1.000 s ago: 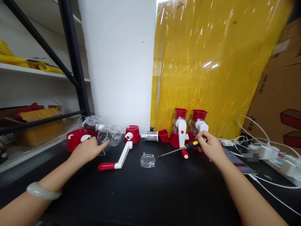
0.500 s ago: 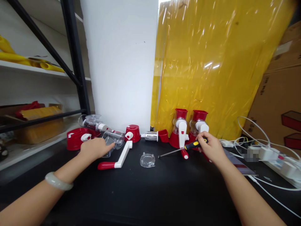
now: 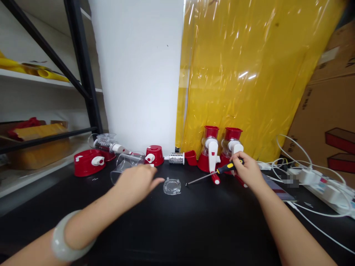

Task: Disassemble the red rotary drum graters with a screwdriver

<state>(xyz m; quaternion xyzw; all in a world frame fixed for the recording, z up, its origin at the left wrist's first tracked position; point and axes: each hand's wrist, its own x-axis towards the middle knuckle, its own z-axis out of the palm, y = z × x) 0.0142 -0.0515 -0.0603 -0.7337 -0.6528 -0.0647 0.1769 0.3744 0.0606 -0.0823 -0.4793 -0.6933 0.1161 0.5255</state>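
Note:
My right hand (image 3: 245, 170) is closed round the black and yellow handle of a screwdriver (image 3: 202, 179), whose shaft slants down and left. Its tip is near the table, beside a tiny screw-like piece that I cannot make out clearly. My left hand (image 3: 137, 181) hovers over the white and red crank handle and hides most of it. Its thumb is held apart from the fingers and points at a clear plastic base ring (image 3: 172, 187). Just behind that hand lies a clear plastic housing (image 3: 126, 162). A red base (image 3: 154, 155) stands beyond the fingers.
Two assembled rotary graters (image 3: 211, 151) stand at the back right. A metal grater drum (image 3: 176, 158) and red hopper (image 3: 190, 157) lie between. Another red base (image 3: 88, 162) is at left. White cables and a power strip (image 3: 327, 195) lie right, near a tablet (image 3: 279, 188).
My left hand has moved right and nearer, from the clear housing to over the crank handle. The right hand with the screwdriver has hardly moved. The view has shifted slightly.

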